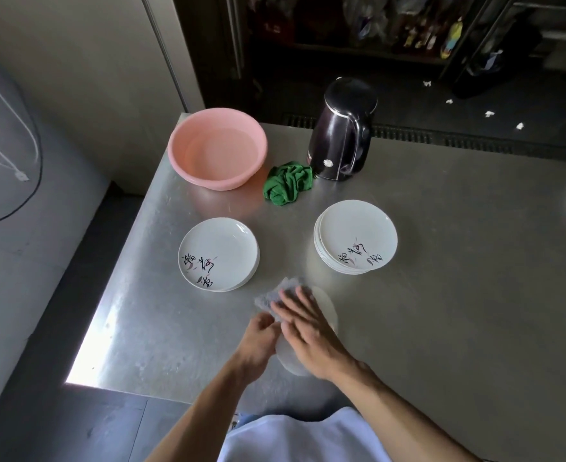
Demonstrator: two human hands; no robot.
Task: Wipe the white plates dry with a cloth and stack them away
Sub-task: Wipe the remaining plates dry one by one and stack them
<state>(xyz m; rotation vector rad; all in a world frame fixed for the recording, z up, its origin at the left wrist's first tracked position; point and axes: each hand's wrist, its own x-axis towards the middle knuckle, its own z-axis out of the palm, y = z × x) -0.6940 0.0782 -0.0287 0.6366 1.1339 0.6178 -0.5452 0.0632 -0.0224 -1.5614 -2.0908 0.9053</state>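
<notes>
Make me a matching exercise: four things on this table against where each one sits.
Things:
1 pink basin
2 green cloth
3 black kettle
4 grey cloth

Places:
a under the right hand, on the plate
b far left corner of the table
c crumpled between basin and kettle
d upright, right of the green cloth

Pairs: 1-b; 2-c; 3-d; 4-a

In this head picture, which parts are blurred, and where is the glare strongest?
Head view: motion blur smears the right hand, the grey cloth and the plate beneath; both plate stacks are sharp. Glare is strongest on the table near its left front corner; the shelves behind are dark.
</notes>
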